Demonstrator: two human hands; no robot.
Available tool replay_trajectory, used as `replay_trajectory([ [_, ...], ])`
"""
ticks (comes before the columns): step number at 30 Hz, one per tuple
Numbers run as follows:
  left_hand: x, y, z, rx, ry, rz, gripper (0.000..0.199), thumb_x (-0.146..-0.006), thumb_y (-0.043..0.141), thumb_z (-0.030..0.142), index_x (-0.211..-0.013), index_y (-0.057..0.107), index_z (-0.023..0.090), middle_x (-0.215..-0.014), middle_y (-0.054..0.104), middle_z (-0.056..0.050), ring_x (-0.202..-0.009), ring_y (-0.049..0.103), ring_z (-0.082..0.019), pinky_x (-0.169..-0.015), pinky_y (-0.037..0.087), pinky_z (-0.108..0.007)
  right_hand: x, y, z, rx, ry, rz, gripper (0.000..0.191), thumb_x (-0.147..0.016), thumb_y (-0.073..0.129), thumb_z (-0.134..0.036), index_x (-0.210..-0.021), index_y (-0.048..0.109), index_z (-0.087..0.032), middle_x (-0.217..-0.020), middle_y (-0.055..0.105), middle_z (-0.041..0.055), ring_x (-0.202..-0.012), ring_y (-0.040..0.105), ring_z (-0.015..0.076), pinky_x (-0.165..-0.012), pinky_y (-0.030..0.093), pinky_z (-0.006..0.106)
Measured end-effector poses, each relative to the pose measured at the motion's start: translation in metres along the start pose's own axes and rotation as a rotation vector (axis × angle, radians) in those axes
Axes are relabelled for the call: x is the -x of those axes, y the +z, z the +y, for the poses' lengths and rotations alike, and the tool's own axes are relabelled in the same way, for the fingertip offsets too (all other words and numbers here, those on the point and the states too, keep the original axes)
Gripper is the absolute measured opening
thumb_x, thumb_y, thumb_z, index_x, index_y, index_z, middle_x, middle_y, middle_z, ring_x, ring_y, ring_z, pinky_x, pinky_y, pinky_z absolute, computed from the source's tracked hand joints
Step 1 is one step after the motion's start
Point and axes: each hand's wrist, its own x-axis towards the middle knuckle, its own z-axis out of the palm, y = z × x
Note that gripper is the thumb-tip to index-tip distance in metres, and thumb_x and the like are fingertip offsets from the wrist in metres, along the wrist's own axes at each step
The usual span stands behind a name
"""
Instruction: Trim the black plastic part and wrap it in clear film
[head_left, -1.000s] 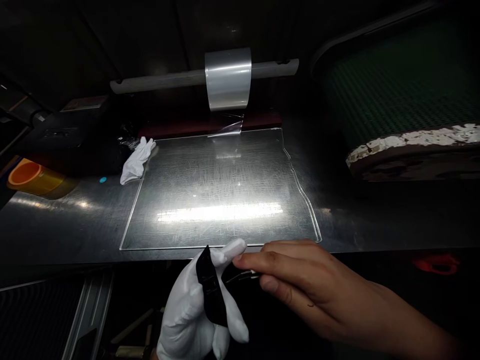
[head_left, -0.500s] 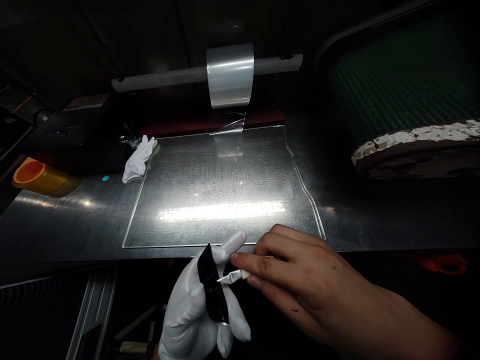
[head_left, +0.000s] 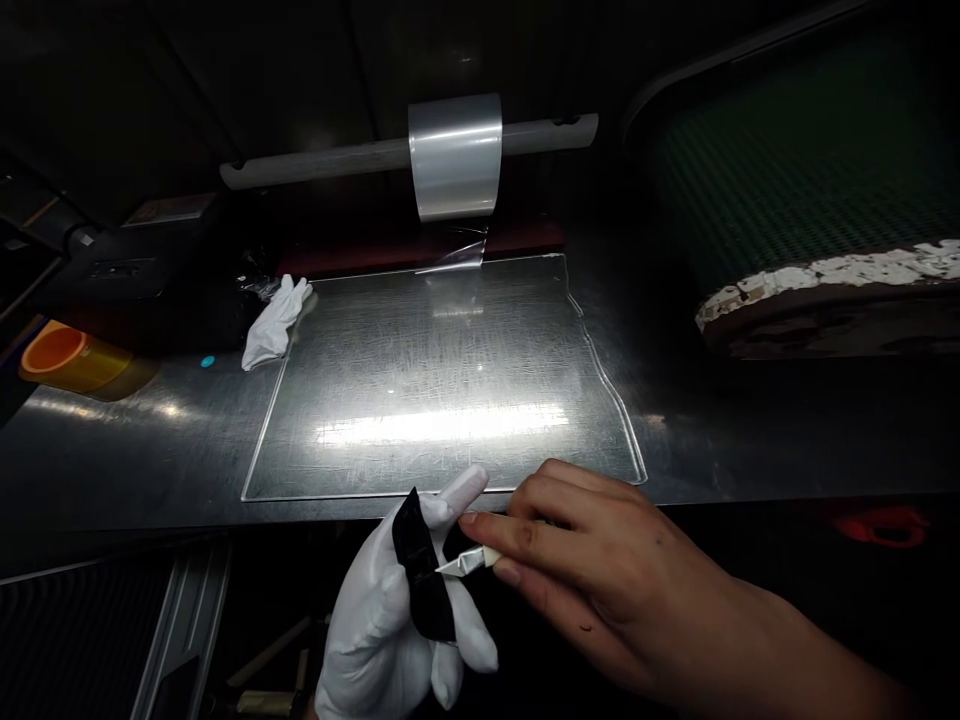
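At bottom centre, a small black part [head_left: 421, 580] is pinched in the gloved left hand [head_left: 397, 620]. The bare right hand [head_left: 592, 560] grips a small knife [head_left: 466, 564], its blade tip touching the part. A slip could cut the glove's fingers just behind. Farther up lie one clear sheet [head_left: 442, 380], one film roll [head_left: 454, 156] and one spare glove [head_left: 276, 320].

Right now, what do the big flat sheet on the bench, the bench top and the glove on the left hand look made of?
Large clear flat sheet: glass or acrylic, glossy; see-through, bright edges, fine scratches. Grey bench top: likely brushed metal; streaked sheen. White glove on the left hand: soft matte cloth, probably cotton; it creases.
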Motion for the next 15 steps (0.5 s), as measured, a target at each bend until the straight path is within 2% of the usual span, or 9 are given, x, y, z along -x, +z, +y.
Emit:
replay_trajectory([
  [4, 0.0026, 0.0007, 0.0005, -0.013, -0.037, 0.052, 0.059, -0.106, 0.055, 0.040, -0.160, 0.044, 0.019, -0.074, 0.079, -0.013, -0.045, 0.059, -0.009, -0.045, 0.043, -0.013, 0.0042, 0.0026, 0.0014, 0.011, 0.003, 0.033, 0.036, -0.107, 0.060, -0.026, -0.142, 0.064, -0.029, -0.097, 0.068, 0.0005, -0.086, 0.060, 0.0146, -0.073, 0.052, 0.030],
  [10, 0.0025, 0.0019, -0.0025, -0.024, -0.033, 0.051, 0.056, -0.107, 0.054, 0.035, -0.160, 0.044, 0.018, -0.075, 0.079, -0.014, -0.044, 0.060, -0.008, -0.045, 0.046, -0.010, 0.0042, 0.0038, 0.0044, 0.047, 0.001, 0.073, 0.034, -0.106, 0.062, -0.024, -0.140, 0.066, -0.027, -0.096, 0.068, 0.0012, -0.085, 0.059, 0.0150, -0.070, 0.051, 0.029],
  [15, 0.0023, -0.0010, -0.0064, -0.060, -0.007, 0.095, 0.059, -0.106, 0.056, 0.037, -0.160, 0.044, 0.015, -0.073, 0.077, -0.013, -0.040, 0.056, -0.007, -0.041, 0.042, -0.009, 0.0089, 0.0102, 0.0073, -0.014, -0.016, 0.138, 0.035, -0.104, 0.063, -0.021, -0.139, 0.065, -0.024, -0.099, 0.070, 0.0026, -0.087, 0.060, 0.0160, -0.075, 0.052, 0.032],
])
